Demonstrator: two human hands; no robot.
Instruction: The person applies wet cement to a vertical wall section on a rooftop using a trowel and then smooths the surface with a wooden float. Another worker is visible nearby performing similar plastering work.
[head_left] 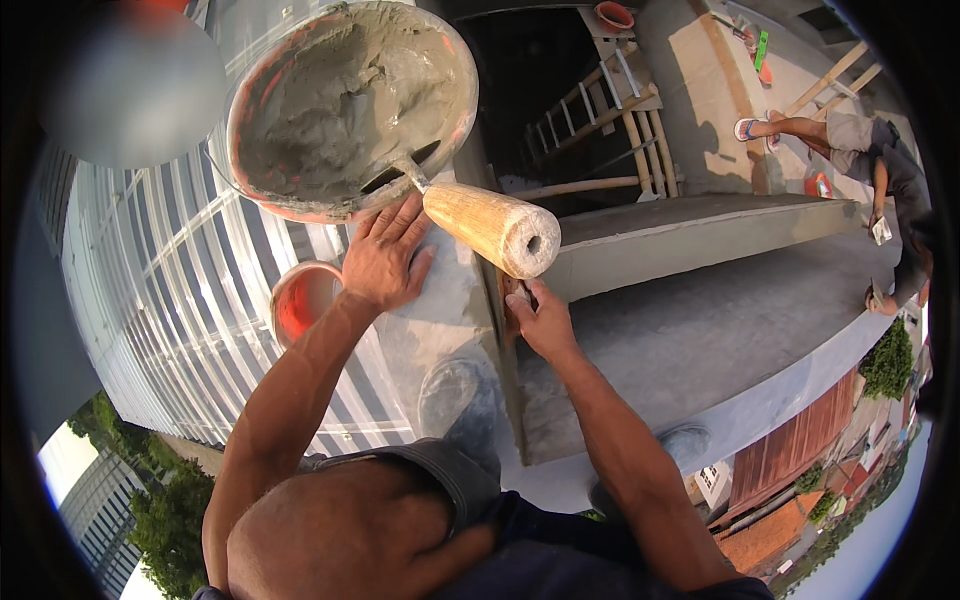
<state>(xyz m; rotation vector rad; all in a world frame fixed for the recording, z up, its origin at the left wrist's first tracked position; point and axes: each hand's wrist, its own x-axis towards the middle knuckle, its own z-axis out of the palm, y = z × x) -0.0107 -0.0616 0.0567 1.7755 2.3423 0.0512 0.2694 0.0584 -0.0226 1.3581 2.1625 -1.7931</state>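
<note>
A bucket (240,160) of wet grey mortar stands at the upper left of centre. A trowel with a thick wooden handle (480,222) rests at the bucket's near rim, its handle pointing toward me. My left hand (385,258) lies flat on the wall top just below the bucket, fingers stretched out and holding nothing. Right under the trowel handle, my right hand (543,318) is closed at the edge of the grey ledge. A brown strip (513,292) shows beside its fingertips; the handle hides the rest of what it grips.
A smaller red bucket (300,305) stands left of my forearm, beside ribbed translucent roofing (190,270). A plastered concrete ledge (700,235) runs to the right. Beyond it are a dark opening with a bamboo ladder (590,105) and another person (870,150) at far right.
</note>
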